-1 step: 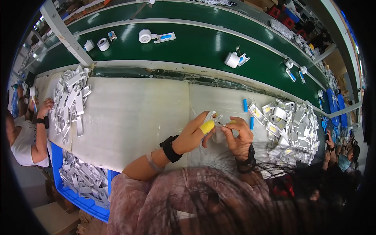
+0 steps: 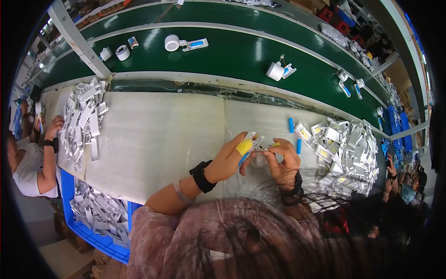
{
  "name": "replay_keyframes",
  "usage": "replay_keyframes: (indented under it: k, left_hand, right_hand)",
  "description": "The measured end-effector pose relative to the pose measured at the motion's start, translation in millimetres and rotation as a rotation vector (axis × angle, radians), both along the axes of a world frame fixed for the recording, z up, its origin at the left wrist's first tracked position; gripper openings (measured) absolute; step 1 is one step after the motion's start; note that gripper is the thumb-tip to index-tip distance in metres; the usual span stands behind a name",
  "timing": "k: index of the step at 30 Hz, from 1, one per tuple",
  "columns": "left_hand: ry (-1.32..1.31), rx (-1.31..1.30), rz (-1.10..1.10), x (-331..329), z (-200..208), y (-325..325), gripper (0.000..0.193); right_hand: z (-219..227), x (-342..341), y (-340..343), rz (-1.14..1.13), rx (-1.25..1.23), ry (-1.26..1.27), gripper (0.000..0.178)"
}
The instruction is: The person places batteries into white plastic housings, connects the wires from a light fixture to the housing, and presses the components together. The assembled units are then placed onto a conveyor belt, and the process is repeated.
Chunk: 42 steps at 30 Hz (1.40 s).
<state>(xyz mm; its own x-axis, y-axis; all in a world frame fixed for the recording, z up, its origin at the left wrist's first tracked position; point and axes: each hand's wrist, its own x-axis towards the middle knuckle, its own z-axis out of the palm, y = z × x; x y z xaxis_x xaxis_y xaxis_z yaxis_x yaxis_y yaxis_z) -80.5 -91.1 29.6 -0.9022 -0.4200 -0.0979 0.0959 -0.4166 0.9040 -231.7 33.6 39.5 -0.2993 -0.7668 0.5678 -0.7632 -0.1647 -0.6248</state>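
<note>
My left hand [image 2: 231,156], with yellow tape around its thumb, is closed around a white plastic housing [image 2: 253,136]. A bit of blue cell [image 2: 243,158] shows under that thumb. Close by on the right, my right hand [image 2: 283,160] pinches a thin wire [image 2: 259,150] at the housing's edge; its finger also carries yellow tape. The far ends of the wire are hidden by my fingers. Just beyond the right hand, two blue cylindrical cells [image 2: 298,146] lie wired to a white housing [image 2: 304,133] on the table.
A heap of white housings [image 2: 348,151] covers the right of the table [image 2: 162,139]; another pile [image 2: 86,116] lies left, near a co-worker's hand [image 2: 56,124]. A blue crate [image 2: 100,249] holds similar parts. Across the back, a green conveyor [image 2: 232,49] carries white round units [image 2: 275,71].
The housing in my left hand has turned slightly, and more of the blue cell shows beneath the thumb. My right hand stays nearly in place.
</note>
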Motion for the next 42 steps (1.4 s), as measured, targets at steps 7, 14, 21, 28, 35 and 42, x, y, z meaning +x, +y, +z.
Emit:
replay_keyframes:
  k: [7, 14, 21, 28, 35, 42]
  left_hand:
    - [-0.027, -0.167, -0.047, 0.4, -0.7, 3.1, 0.035]
    - [-0.019, -0.238, -0.059, 1.7, 0.6, 5.6, 0.034]
    - [0.003, -0.255, -0.047, 1.5, 7.8, 8.5, 0.038]
    - [0.031, -0.292, -0.039, 2.3, 0.9, 8.3, 0.039]
    - [0.193, -0.585, 0.118, -2.5, -17.3, 12.8, 0.038]
    - [0.021, -0.497, 0.023, 1.5, -6.4, 14.0, 0.042]
  right_hand:
    - [1.4, 7.5, -1.7, 0.004, -0.023, -0.046, 0.019]
    - [-1.2, 5.3, -2.8, 0.052, -0.075, 0.043, 0.02]
    - [-4.6, 1.8, -4.0, 0.066, -0.134, 0.122, 0.023]
    - [-5.8, 2.9, -4.0, 0.038, -0.112, 0.151, 0.022]
    - [-2.0, 7.4, -3.0, 0.009, -0.094, 0.11, 0.02]
    - [4.7, 2.9, -2.6, 0.055, -0.095, 0.198, 0.019]
